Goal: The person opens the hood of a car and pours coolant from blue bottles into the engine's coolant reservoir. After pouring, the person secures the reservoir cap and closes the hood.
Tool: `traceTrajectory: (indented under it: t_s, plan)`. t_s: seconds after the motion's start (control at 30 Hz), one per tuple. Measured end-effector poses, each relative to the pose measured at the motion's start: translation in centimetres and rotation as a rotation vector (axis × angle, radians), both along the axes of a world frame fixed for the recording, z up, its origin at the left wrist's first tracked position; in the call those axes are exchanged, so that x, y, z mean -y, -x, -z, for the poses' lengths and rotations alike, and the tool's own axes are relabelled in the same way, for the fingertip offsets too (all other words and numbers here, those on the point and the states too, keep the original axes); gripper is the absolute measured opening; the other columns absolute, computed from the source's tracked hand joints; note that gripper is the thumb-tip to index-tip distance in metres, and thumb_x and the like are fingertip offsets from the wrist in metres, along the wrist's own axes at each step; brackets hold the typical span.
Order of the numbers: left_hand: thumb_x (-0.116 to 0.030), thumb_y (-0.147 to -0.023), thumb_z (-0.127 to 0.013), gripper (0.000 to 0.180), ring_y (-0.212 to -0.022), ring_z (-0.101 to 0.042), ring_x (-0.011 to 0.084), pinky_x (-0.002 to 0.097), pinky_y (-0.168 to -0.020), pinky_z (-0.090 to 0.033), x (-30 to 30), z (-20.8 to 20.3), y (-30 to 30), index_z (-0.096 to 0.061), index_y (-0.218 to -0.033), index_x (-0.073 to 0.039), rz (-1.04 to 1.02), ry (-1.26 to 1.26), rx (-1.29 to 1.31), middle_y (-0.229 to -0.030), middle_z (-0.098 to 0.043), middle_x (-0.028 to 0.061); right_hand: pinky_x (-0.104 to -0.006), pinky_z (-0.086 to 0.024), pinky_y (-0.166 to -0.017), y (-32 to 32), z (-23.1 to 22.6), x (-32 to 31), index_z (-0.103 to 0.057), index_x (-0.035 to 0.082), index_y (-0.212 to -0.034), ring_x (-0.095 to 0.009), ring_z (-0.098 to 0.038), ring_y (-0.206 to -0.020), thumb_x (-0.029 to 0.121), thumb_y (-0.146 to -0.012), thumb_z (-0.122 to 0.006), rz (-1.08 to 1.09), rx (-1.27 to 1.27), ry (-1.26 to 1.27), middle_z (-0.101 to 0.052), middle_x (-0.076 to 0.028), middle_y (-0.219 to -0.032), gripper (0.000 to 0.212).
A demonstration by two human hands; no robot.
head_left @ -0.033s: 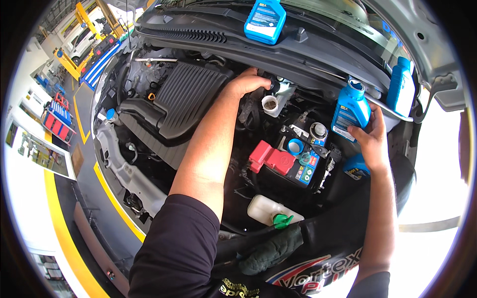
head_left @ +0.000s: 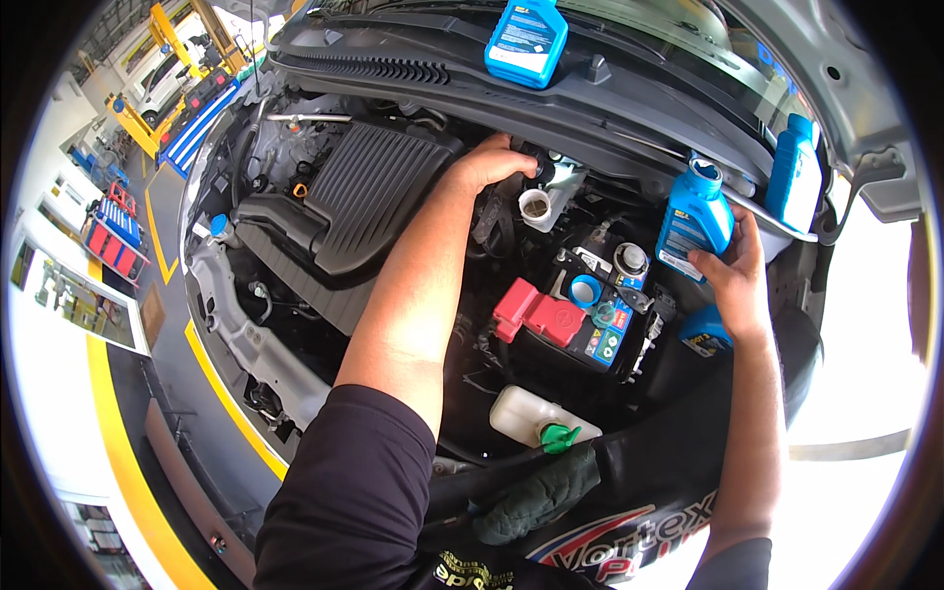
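Note:
My right hand [head_left: 736, 264] grips an uncapped blue plastic fluid bottle [head_left: 694, 224], held upright at the right of the engine bay. At the back, my left hand [head_left: 492, 165] is closed beside a black part [head_left: 539, 167]; its fingertips are partly hidden, so what they hold is unclear. Just below that hand is a white fluid reservoir [head_left: 535, 206] with its round neck uncovered. On the car battery [head_left: 602, 329] lie a blue cap [head_left: 584, 290], a small clear piece [head_left: 603, 315] and a round grey cap [head_left: 630, 260]. A red terminal cover [head_left: 539, 313] sits at the battery's left.
Further blue bottles stand on the cowl [head_left: 526, 44], at the far right edge [head_left: 793, 172] and low beside the fender [head_left: 704, 330]. A ribbed engine cover [head_left: 379, 197] fills the left. Nearer me are a white tank with a green cap [head_left: 531, 417] and a dark rolled cloth [head_left: 539, 500].

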State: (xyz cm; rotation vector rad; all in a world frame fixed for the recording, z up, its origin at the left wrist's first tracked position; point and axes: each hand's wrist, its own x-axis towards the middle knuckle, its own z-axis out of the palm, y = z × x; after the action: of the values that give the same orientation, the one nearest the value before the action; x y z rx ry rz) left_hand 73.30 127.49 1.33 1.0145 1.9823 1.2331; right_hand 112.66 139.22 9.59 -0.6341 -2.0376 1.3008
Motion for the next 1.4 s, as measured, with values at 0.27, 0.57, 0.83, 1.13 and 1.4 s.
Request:
traceTrajectory:
  t_s: [0.27, 0.57, 0.83, 1.13, 1.4]
  plan:
    - [-0.022, -0.071, -0.084, 0.073, -0.131, -0.064, 0.0314, 0.0402, -0.112, -0.049, 0.0, -0.4, -0.9, -0.066, -0.137, 0.003, -0.052, -0.003, -0.025, -0.138, -0.070, 0.0215, -0.0355, -0.052, -0.103, 0.1, 0.4, 0.0, -0.052, 0.003, -0.132, -0.019, -0.065, -0.116, -0.005, -0.084, -0.074, -0.002, 0.011, 0.011, -0.068, -0.011, -0.119, 0.053]
    - [-0.027, -0.072, -0.084, 0.077, -0.140, -0.057, 0.0324, 0.0413, -0.119, -0.042, 0.1, -0.3, -0.4, -0.065, -0.141, 0.003, 0.012, 0.008, 0.003, -0.147, -0.064, 0.0215, -0.0359, -0.052, -0.102, 0.0, 0.7, -0.3, -0.052, 0.003, -0.134, -0.020, -0.065, -0.117, -0.004, -0.084, -0.077, -0.019, -0.001, -0.009, -0.068, -0.010, -0.121, 0.056]
    - [-0.023, -0.070, -0.084, 0.077, -0.133, -0.063, 0.0314, 0.0395, -0.114, -0.047, 0.3, -0.4, -0.9, -0.065, -0.141, 0.001, -0.070, 0.001, -0.002, -0.139, -0.070, 0.0199, -0.0374, -0.053, -0.100, 0.0, 0.5, -0.3, -0.052, 0.003, -0.135, -0.021, -0.065, -0.119, -0.001, -0.085, -0.080, -0.010, 0.024, -0.045, -0.068, -0.012, -0.123, 0.057]
    - [-0.021, -0.076, -0.082, 0.074, -0.137, -0.057, 0.0288, 0.0424, -0.120, -0.039, 0.2, -0.2, -0.2, -0.061, -0.144, 0.000, 0.026, 0.022, 0.061, -0.143, -0.066, 0.0172, -0.0379, -0.052, -0.102, 0.1, 0.1, 0.1, -0.054, 0.002, -0.135, -0.022, -0.064, -0.119, 0.000, -0.083, -0.081, -0.015, 0.001, -0.055, -0.069, -0.014, -0.121, 0.059]
    - [-0.022, -0.076, -0.082, 0.074, -0.138, -0.056, 0.0289, 0.0421, -0.120, -0.039, 0.1, -0.5, -0.8, -0.061, -0.143, 0.002, -0.015, 0.037, 0.047, -0.142, -0.066, 0.0175, -0.0378, -0.052, -0.102, -0.1, 0.2, -0.1, -0.054, 0.001, -0.136, -0.021, -0.065, -0.120, 0.000, -0.083, -0.081, -0.002, -0.014, -0.096, -0.069, -0.014, -0.122, 0.059]
